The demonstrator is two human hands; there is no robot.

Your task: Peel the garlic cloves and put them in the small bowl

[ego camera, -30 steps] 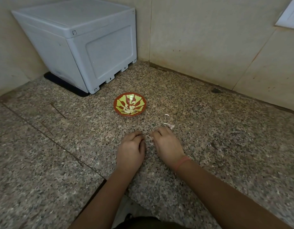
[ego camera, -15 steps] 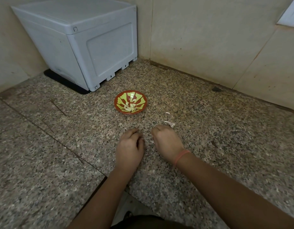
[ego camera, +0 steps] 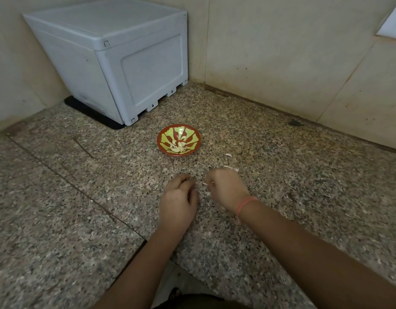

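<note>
Head view: the small bowl (ego camera: 178, 130), red with a green leaf pattern, sits on the speckled counter (ego camera: 304, 186) just above the middle of the frame. A little heap of peeled cloves (ego camera: 178, 148) lies in its lower half.

Both hands are below the bowl in the frame, backs up and knuckles pointing toward it, and bare counter separates them from its rim. The left hand (ego camera: 179, 197) lies almost straight beneath the bowl. The right hand (ego camera: 226, 188) sits lower right of it, so I judge the left to be the nearer of the two for a drop into the bowl.

The left hand's fingers are curled under, and I cannot tell whether they enclose a clove. The right hand is also curled, and its fingertips pinch a pale bit (ego camera: 206, 183) that pokes out toward the gap between the hands. It is too small to say whether it is skin or clove, so its long axis cannot be read.

Whatever is being peeled lies between the two sets of fingertips, and the bowl is directly up-frame from that spot.

Two peel scraps (ego camera: 230, 167) lie on the counter just above the right hand. A white plastic box (ego camera: 116, 59) fills the upper left.
</note>
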